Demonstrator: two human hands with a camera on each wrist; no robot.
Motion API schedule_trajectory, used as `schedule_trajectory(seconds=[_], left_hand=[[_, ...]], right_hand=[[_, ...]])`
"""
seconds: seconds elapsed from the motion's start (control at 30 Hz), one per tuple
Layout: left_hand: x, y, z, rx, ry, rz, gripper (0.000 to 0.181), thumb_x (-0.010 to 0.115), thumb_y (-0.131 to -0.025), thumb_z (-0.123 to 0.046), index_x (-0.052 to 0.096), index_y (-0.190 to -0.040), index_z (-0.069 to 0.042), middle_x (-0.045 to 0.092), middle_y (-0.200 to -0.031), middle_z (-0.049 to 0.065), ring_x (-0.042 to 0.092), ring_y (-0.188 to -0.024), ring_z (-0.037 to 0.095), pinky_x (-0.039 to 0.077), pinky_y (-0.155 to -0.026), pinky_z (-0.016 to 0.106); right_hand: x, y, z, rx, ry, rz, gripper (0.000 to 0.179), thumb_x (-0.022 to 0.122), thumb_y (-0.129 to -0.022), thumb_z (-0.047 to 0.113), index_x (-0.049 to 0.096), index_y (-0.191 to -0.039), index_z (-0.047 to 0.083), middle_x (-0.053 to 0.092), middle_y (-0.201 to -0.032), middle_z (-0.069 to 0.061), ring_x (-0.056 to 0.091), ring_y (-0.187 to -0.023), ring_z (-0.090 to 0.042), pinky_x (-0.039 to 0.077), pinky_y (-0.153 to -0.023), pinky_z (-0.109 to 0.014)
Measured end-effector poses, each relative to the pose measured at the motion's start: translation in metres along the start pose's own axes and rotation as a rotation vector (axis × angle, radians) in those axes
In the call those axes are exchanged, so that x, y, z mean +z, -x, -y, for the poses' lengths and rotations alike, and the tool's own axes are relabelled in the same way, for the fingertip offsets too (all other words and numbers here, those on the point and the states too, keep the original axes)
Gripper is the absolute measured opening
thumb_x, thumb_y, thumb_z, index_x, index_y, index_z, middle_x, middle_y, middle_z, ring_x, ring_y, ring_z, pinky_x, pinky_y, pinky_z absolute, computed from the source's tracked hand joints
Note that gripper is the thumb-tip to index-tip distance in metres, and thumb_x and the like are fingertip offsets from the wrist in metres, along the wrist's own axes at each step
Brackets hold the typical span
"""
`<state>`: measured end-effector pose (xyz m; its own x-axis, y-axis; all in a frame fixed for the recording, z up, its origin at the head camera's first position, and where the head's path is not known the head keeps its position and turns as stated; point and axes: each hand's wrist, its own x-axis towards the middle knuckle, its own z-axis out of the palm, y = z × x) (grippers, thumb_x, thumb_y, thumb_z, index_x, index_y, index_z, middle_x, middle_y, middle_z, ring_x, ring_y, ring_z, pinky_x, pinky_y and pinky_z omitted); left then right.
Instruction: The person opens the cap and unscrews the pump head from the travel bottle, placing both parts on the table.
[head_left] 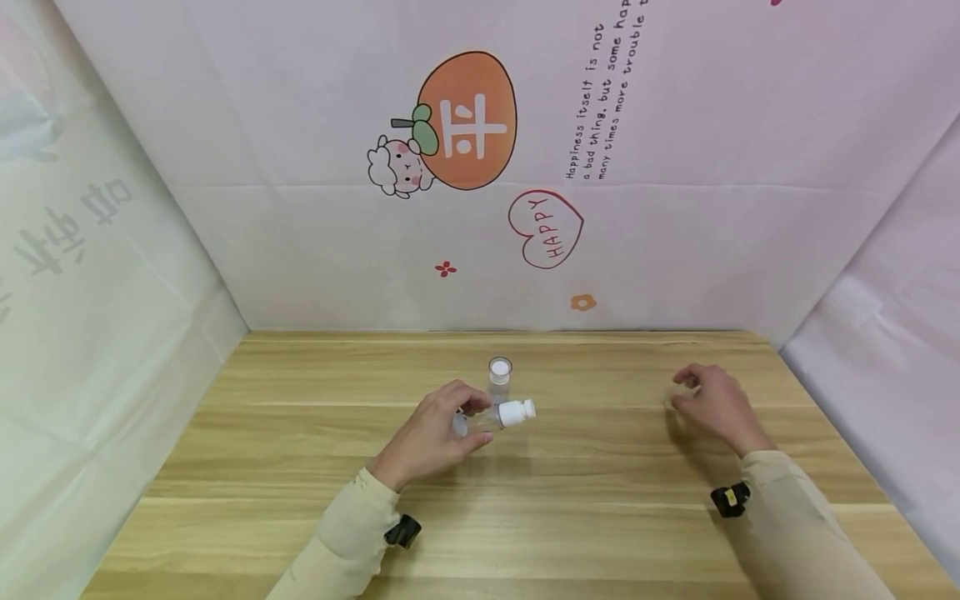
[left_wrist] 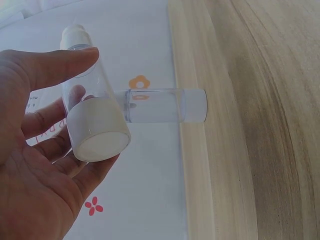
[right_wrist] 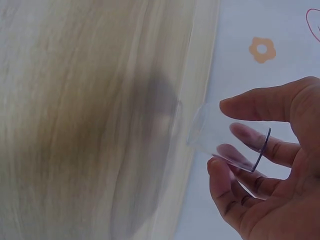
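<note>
Near the middle of the table [head_left: 600, 533], short of its far edge and about midway between its left and right edges, the left hand [head_left: 432, 432] grasps a clear bottle [left_wrist: 97, 115], thumb on one side of the body and fingers on the other. The bottle is tilted well over, its bare white pump head [head_left: 517, 412] directed toward the table's right edge. Just beyond it, a second bottle [head_left: 500, 372] stands upright; whether the two touch cannot be told. Toward the far right corner, the right hand [head_left: 716, 408] grasps a clear cap [right_wrist: 215, 132] between thumb and fingers, well apart from both bottles. Whether the cap touches the table cannot be told.

Assessment: the step in hand is judged to be the handling of an uncapped bottle and a loose cap. The left hold is judged sound, being on the body; the thumb is best placed clear of the pump head, since pressure there could work it. Clearance from the upright bottle is advised, as a light knock could tip it. The cap looks thin and smooth: light, even pressure is recommended, with fingertips off its dark rim [right_wrist: 261, 151], as a hard pinch could make it slip.
</note>
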<state>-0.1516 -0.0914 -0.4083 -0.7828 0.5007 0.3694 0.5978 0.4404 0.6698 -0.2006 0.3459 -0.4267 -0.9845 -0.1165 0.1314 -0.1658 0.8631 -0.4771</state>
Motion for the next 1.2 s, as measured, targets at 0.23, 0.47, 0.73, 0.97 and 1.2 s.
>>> schedule_trajectory(seconds=[0.23,0.47,0.73,0.97,1.2], left_hand=[[0.000,0.000,0.000,-0.005,0.004,0.002,0.035,0.084,-0.083,-0.009,0.067,-0.114,-0.002,0.066,-0.105,0.011,0.063,-0.095,0.025,0.054,-0.084,0.044],[0.000,0.000,0.001,-0.002,-0.005,0.006,0.036,0.084,-0.084,-0.010,0.067,-0.115,-0.001,0.066,-0.105,0.009,0.063,-0.095,0.026,0.054,-0.085,0.039],[0.000,0.000,0.003,0.003,-0.006,0.002,0.035,0.084,-0.084,-0.011,0.068,-0.114,-0.002,0.064,-0.104,0.001,0.064,-0.095,0.027,0.054,-0.084,0.038],[0.000,0.001,0.003,-0.001,0.003,0.006,0.036,0.084,-0.084,-0.010,0.068,-0.114,-0.001,0.066,-0.105,0.007,0.064,-0.095,0.027,0.054,-0.084,0.039],[0.000,0.001,0.003,0.000,0.004,0.008,0.036,0.084,-0.084,-0.009,0.067,-0.114,0.000,0.067,-0.106,0.011,0.064,-0.096,0.026,0.055,-0.085,0.040]], right_hand=[[-0.003,0.001,-0.005,0.049,0.015,0.042,0.034,0.072,-0.087,0.012,0.065,-0.112,-0.010,0.061,-0.108,-0.034,0.063,-0.091,-0.044,0.050,-0.078,-0.059],[-0.006,0.001,-0.010,0.097,0.031,0.088,0.034,0.071,-0.086,0.011,0.064,-0.112,-0.011,0.059,-0.110,-0.036,0.057,-0.098,-0.052,0.048,-0.077,-0.062],[-0.011,0.003,-0.011,0.120,0.059,0.119,0.033,0.070,-0.085,0.008,0.062,-0.111,-0.011,0.058,-0.109,-0.037,0.056,-0.098,-0.053,0.047,-0.077,-0.062],[-0.014,0.006,-0.012,0.126,0.086,0.138,0.031,0.071,-0.088,0.009,0.062,-0.109,-0.012,0.057,-0.107,-0.035,0.056,-0.095,-0.049,0.048,-0.076,-0.059],[-0.014,0.006,-0.013,0.104,0.128,0.141,0.029,0.071,-0.085,0.006,0.063,-0.107,-0.012,0.057,-0.102,-0.032,0.055,-0.094,-0.048,0.047,-0.078,-0.060]])
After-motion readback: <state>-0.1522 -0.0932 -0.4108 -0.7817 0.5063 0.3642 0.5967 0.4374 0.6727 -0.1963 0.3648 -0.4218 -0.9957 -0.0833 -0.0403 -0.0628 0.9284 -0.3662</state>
